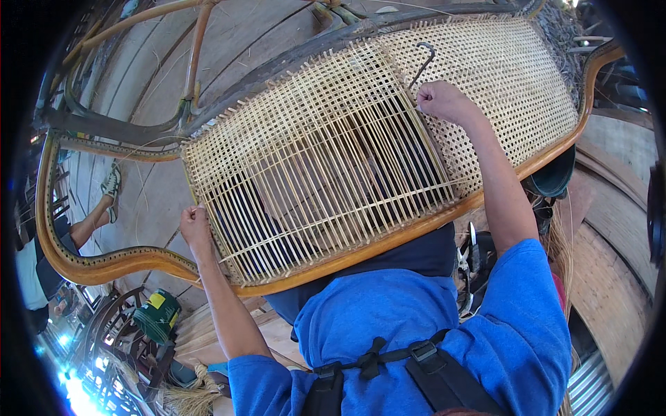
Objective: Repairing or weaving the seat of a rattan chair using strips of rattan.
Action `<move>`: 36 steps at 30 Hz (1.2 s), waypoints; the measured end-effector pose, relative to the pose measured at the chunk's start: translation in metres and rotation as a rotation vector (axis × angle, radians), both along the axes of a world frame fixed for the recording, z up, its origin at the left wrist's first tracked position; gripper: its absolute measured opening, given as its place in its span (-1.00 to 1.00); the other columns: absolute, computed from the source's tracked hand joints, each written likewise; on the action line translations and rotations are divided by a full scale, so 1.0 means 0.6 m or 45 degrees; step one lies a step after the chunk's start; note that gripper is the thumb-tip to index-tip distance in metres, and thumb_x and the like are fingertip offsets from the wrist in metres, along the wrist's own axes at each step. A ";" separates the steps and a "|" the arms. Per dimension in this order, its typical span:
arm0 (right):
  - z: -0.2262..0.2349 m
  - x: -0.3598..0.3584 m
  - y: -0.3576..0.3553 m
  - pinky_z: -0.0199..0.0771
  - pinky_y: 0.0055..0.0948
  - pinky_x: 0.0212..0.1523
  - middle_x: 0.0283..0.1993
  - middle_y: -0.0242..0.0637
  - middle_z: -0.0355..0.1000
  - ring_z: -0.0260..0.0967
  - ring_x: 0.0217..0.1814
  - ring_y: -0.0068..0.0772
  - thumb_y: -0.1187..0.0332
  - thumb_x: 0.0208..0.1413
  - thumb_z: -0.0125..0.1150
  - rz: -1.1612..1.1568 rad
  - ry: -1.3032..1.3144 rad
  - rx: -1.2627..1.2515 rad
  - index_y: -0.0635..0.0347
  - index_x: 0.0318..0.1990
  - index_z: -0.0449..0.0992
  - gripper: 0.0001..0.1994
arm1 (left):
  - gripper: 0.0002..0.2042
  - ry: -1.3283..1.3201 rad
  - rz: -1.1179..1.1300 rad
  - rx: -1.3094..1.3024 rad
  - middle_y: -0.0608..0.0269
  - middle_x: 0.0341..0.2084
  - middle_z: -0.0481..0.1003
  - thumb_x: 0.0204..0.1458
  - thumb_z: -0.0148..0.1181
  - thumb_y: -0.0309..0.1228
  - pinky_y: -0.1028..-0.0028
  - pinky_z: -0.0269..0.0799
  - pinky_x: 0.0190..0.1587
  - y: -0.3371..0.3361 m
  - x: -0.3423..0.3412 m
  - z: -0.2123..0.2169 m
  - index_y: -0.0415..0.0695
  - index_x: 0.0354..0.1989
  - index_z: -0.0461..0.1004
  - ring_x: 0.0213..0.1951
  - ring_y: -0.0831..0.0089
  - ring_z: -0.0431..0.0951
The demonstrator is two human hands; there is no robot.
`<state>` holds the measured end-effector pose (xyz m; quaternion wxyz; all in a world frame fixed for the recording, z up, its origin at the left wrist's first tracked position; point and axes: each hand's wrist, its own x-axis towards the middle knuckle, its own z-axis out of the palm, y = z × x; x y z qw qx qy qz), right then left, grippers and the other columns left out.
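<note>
A bench frame of brown bent wood lies across my lap, with a pale cane panel stretched over it. Weave is close at the right and along the far side; in the near middle, mostly lengthwise strands run with gaps between them. My left hand is closed at the panel's left edge, its fingertips against the border. Over the join with the finished weave, my right hand makes a fist. What either hand grips is too small to tell. Beside the right fist stands a dark hooked metal tool, its lower end near the fingers.
Pliers and another metal tool with a pointed blade lie beside my right side. A green bucket stands at lower left, a dark bucket under the right rail. Another person's leg shows at far left. More bent frames lie beyond.
</note>
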<state>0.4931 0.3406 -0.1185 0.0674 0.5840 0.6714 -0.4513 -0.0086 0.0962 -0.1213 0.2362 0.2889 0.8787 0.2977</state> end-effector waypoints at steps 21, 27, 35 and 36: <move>0.238 -0.005 -0.148 0.23 -0.61 -0.47 -0.55 -0.43 0.33 0.20 -0.51 -0.70 0.47 -0.02 0.12 0.032 0.199 -0.044 0.28 -0.41 0.49 -0.93 | -0.75 0.417 -1.010 0.404 0.03 0.03 0.30 -0.04 0.06 -0.51 0.24 0.18 0.12 0.046 0.365 0.243 -0.15 -0.13 0.41 0.09 0.09 0.27; 0.296 -0.011 -0.223 0.24 -0.63 -0.46 -0.51 -0.47 0.34 0.21 -0.49 -0.70 0.38 0.02 0.16 -0.026 0.662 0.023 0.26 -0.35 0.50 -0.87 | -0.80 -0.864 -1.093 0.222 0.29 -0.31 0.42 0.10 0.02 -0.44 0.54 0.31 -0.14 0.070 0.486 0.264 -0.21 -0.13 0.44 -0.22 0.56 0.39; 0.264 0.002 -0.247 0.22 -0.66 -0.45 -0.51 -0.50 0.32 0.19 -0.47 -0.72 0.34 0.05 0.15 -0.051 0.842 -0.081 0.22 -0.33 0.50 -0.86 | -0.82 -1.479 -0.851 0.156 0.42 -0.42 0.41 0.11 0.04 -0.46 0.70 0.30 -0.33 0.045 0.494 0.253 -0.23 -0.15 0.45 -0.42 0.72 0.32; 0.261 0.001 -0.249 0.22 -0.66 -0.45 -0.51 -0.50 0.32 0.19 -0.47 -0.72 0.34 0.05 0.15 -0.052 0.842 -0.084 0.22 -0.33 0.50 -0.86 | -0.82 -1.525 -0.833 0.185 0.42 -0.42 0.41 0.11 0.04 -0.45 0.69 0.31 -0.33 0.044 0.497 0.255 -0.23 -0.15 0.45 -0.42 0.72 0.32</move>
